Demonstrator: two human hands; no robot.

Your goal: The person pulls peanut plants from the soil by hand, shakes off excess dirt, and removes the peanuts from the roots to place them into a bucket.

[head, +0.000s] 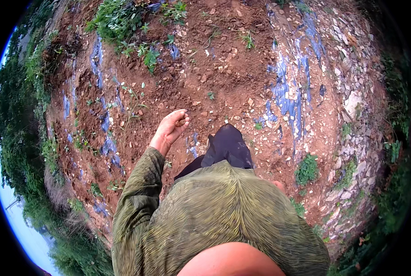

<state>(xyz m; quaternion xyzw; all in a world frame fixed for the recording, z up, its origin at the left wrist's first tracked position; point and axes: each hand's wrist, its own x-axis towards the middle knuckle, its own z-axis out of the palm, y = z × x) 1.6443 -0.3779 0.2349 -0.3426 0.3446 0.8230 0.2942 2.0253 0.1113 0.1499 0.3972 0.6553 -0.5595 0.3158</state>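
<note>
My left hand [171,128] hangs over reddish-brown soil, its fingers curled loosely in towards the thumb. A brown patch shows inside the curl; whether it is soil on the fingers or shadow is unclear. No tool is visible in it. Of my right hand [278,185] only a sliver of skin appears past the right side of my patterned olive shirt [226,203]. The rest of it is hidden behind my body. Below the shirt, one dark trouser leg [228,145] reaches forward over stony ground [222,93].
Torn strips of blue plastic film [286,89] lie along the soil to the right, with more film [97,58] at left. A leafy green plant [117,19] grows ahead on the left. Loose pale stones [359,103] form a band at far right. Dense trees [15,138] border the left side.
</note>
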